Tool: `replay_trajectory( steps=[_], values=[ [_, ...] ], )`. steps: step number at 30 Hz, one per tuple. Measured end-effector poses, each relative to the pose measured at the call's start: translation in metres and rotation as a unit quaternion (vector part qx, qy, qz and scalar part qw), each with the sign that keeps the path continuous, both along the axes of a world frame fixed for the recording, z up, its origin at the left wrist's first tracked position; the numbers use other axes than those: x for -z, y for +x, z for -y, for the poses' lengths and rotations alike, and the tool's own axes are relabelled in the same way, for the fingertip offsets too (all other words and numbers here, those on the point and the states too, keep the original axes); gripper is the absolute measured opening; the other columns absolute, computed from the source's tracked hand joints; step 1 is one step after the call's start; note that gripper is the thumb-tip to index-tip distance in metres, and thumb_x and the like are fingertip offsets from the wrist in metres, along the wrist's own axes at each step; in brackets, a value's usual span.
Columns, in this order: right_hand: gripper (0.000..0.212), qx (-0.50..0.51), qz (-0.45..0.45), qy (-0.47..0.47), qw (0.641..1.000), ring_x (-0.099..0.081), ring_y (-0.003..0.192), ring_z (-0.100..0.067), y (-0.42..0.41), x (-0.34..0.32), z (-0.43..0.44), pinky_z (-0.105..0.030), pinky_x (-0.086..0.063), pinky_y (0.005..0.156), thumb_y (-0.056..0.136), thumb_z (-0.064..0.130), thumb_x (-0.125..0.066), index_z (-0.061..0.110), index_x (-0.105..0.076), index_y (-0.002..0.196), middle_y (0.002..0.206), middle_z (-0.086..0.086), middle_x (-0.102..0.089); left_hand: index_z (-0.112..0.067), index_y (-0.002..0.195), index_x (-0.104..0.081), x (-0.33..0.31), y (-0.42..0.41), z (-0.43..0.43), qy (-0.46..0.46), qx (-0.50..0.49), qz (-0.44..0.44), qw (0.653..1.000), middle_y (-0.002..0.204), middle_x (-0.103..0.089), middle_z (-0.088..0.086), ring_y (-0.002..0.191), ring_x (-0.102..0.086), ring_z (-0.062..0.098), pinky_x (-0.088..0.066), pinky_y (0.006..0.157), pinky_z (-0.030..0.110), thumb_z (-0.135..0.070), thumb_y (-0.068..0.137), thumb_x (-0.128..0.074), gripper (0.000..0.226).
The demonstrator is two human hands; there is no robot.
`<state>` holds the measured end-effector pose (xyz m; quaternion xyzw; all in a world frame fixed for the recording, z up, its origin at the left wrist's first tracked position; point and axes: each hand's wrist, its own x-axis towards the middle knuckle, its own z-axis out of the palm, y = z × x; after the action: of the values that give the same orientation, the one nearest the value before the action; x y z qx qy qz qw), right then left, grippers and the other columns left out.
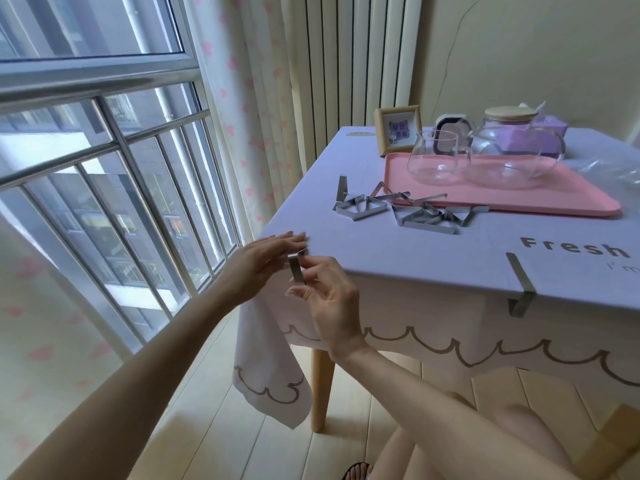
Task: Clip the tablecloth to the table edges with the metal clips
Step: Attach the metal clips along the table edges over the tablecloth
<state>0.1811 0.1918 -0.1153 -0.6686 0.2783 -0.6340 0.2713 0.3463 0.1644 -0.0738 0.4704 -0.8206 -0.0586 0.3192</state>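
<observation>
A white tablecloth (398, 251) with a scalloped gold border covers the small table. At its near left corner my right hand (329, 306) pinches a metal clip (296, 268) between thumb and fingers. My left hand (266, 261) lies with straight fingers on the cloth at that corner, touching the clip's top. Another clip (519, 285) sits clamped over the near edge, further right. Several loose clips (398, 209) lie in a pile on the cloth in front of the pink tray.
A pink tray (519, 195) carries a glass cup (436, 157) and a glass teapot (512, 150). A framed picture (398, 133) and purple tissue box (547, 133) stand behind. Window bars (121, 161) run along the left; a wooden table leg (322, 389) stands below the corner.
</observation>
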Motion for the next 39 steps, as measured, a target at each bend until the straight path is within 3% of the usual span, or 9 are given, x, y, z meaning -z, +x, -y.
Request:
replay_trajectory(
  steps=[3, 6, 9, 20, 27, 33, 39],
  values=[
    [0.013, 0.048, -0.049, -0.036, 0.997, -0.061, 0.087, -0.007, -0.003, 0.013, 0.0, -0.018, -0.051, 0.076, 0.076, 0.011, -0.073, 0.003, -0.063, 0.08, 0.1, 0.003, -0.063, -0.018, 0.111, -0.065, 0.008, -0.005, -0.005, -0.068, -0.03, -0.021, 0.997, 0.125, -0.058, -0.013, 0.123, -0.051, 0.008, -0.051, 0.094, 0.037, -0.025, 0.091, -0.054, 0.024],
    [0.028, 0.133, -0.113, -0.087, 0.981, -0.064, 0.075, -0.014, -0.005, 0.017, 0.001, -0.032, -0.052, 0.06, 0.088, 0.037, -0.059, 0.01, -0.062, 0.084, 0.095, 0.003, -0.066, -0.021, 0.113, -0.062, 0.007, -0.008, -0.008, -0.087, -0.046, -0.007, 0.995, 0.123, -0.063, -0.007, 0.117, -0.058, 0.016, -0.056, 0.079, 0.041, -0.047, 0.094, -0.039, 0.039],
    [0.039, 0.176, -0.149, -0.135, 0.964, -0.059, 0.061, -0.016, -0.002, 0.009, 0.003, -0.032, -0.049, 0.048, 0.092, 0.049, -0.046, 0.013, -0.059, 0.085, 0.082, 0.0, -0.062, -0.021, 0.113, -0.062, 0.005, -0.011, -0.011, -0.099, -0.043, 0.006, 0.994, 0.122, -0.064, -0.005, 0.117, -0.058, 0.017, -0.057, 0.076, 0.039, -0.054, 0.092, -0.032, 0.049],
    [0.029, 0.21, -0.165, -0.198, 0.943, -0.053, 0.051, -0.015, 0.002, 0.002, -0.003, -0.017, -0.033, 0.053, 0.088, 0.049, -0.048, 0.02, -0.047, 0.088, 0.073, -0.001, -0.059, -0.025, 0.109, -0.06, 0.004, -0.01, -0.012, -0.089, -0.049, -0.002, 0.995, 0.121, -0.065, -0.003, 0.118, -0.058, 0.02, -0.058, 0.074, 0.042, -0.026, 0.087, -0.051, 0.024],
    [0.03, 0.216, -0.169, -0.192, 0.942, -0.052, 0.049, -0.014, 0.005, -0.001, -0.004, -0.01, -0.027, 0.056, 0.089, 0.049, -0.045, 0.019, -0.047, 0.089, 0.071, -0.003, -0.059, -0.036, 0.11, -0.053, 0.003, -0.009, -0.012, -0.084, -0.049, -0.002, 0.995, 0.12, -0.065, -0.006, 0.111, -0.062, 0.022, -0.058, 0.071, 0.042, -0.033, 0.087, -0.048, 0.024],
    [0.034, 0.217, -0.181, -0.192, 0.94, -0.05, 0.046, -0.015, 0.005, 0.004, -0.007, -0.014, -0.03, 0.049, 0.091, 0.052, -0.041, 0.019, -0.046, 0.086, 0.069, -0.002, -0.057, -0.023, 0.107, -0.064, 0.001, -0.01, -0.014, -0.073, -0.061, -0.007, 0.995, 0.121, -0.064, -0.005, 0.113, -0.061, 0.021, -0.056, 0.075, 0.043, -0.039, 0.087, -0.043, 0.033],
    [0.034, 0.197, -0.177, -0.181, 0.947, -0.052, 0.049, -0.016, 0.0, 0.022, -0.013, -0.015, -0.031, 0.051, 0.093, 0.051, -0.04, 0.019, -0.045, 0.084, 0.073, -0.002, -0.058, -0.024, 0.106, -0.066, 0.003, -0.011, -0.012, -0.054, -0.064, -0.001, 0.996, 0.127, -0.06, -0.009, 0.125, -0.051, 0.013, -0.055, 0.083, 0.039, -0.039, 0.088, -0.047, 0.03]
  ],
)
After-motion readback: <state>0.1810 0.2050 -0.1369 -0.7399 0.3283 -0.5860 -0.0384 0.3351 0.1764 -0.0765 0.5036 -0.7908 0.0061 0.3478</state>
